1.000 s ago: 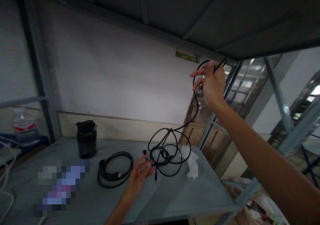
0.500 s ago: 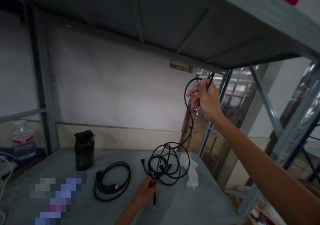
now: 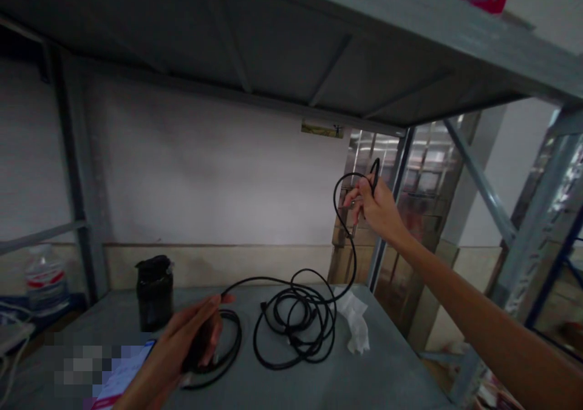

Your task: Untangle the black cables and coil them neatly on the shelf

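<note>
Raised at the right, my right hand (image 3: 378, 203) pinches a thin black cable, with a loop of it standing above the fingers. From there the cable hangs down to a tangled black cable heap (image 3: 298, 325) on the grey shelf (image 3: 364, 379). My left hand (image 3: 198, 331), at the left, is closed on a stretch of black cable that runs across to the heap. Behind and below that hand lies a separate coiled black cable (image 3: 234, 352), partly hidden by it.
A black jar-like container (image 3: 155, 294) stands at the back left, with a phone (image 3: 122, 373) in front, partly pixelated. Crumpled white tissue (image 3: 355, 322) lies right of the heap. A plastic bottle (image 3: 45, 279) is far left. An upper shelf (image 3: 273, 45) hangs overhead.
My left hand has moved left and up, drawing a length of cable out of the heap. My right hand is a little lower in view, still gripping its cable. The heap has shifted shape.
</note>
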The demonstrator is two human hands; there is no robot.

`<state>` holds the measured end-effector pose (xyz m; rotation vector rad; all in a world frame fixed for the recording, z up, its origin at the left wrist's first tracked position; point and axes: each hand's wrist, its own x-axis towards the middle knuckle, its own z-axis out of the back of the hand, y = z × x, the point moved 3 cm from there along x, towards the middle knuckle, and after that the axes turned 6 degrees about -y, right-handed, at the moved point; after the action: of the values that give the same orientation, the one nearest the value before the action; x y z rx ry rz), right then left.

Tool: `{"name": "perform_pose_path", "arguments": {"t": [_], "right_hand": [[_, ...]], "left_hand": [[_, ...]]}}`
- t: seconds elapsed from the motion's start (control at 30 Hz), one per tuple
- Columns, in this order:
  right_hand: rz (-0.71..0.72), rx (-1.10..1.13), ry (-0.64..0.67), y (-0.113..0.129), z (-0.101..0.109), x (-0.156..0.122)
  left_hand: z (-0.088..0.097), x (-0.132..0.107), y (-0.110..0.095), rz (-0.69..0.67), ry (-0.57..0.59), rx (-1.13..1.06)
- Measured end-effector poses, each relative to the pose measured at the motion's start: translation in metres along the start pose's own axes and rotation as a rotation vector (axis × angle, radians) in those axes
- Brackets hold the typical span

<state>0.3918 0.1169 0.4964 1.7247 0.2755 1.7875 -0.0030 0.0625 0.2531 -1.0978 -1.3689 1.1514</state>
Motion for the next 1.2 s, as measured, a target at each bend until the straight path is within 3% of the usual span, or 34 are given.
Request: {"name": "perform_pose_path", "arguments": {"t": [0.17, 0.33, 0.47, 0.67, 0.83, 0.9, 1.0, 1.13, 1.2], "right_hand": [[-0.05, -0.01, -0.002, -0.008, 0.006, -0.008], [-0.049, -0.023, 0.043, -0.003, 0.015, -0.017], [-0.024, -0.056, 0.072, -0.004, 0.022, -0.022], [-0.013, -0.066, 0.076, -0.016, 0.026, -0.024], [-0.004, -0.078, 0.113, -0.02, 0.017, -0.026], [0.0, -0.093, 0.122, -0.02, 0.011, -0.026], [0.007, -0.106, 0.135, -0.022, 0.001, -0.026], [0.006, -0.085, 0.173, -0.033, -0.017, -0.026], [-0.003, -0.066, 0.202, -0.041, -0.028, -0.029]], "left_hand": [[-0.009, 0.011, -0.04, -0.195, -0.083, 0.041], [-0.027, 0.039, -0.046, -0.292, -0.04, 0.13], [-0.035, 0.062, -0.018, -0.259, -0.059, 0.118], [-0.043, 0.077, 0.073, 0.002, -0.156, -0.057], [-0.058, 0.087, 0.126, 0.031, -0.157, -0.059], [-0.065, 0.092, 0.136, 0.06, -0.113, -0.003], [-0.079, 0.099, 0.141, 0.125, 0.05, 0.056], [-0.104, 0.108, 0.139, 0.265, 0.289, 0.126], [-0.118, 0.116, 0.133, 0.256, 0.338, 0.195]]}}
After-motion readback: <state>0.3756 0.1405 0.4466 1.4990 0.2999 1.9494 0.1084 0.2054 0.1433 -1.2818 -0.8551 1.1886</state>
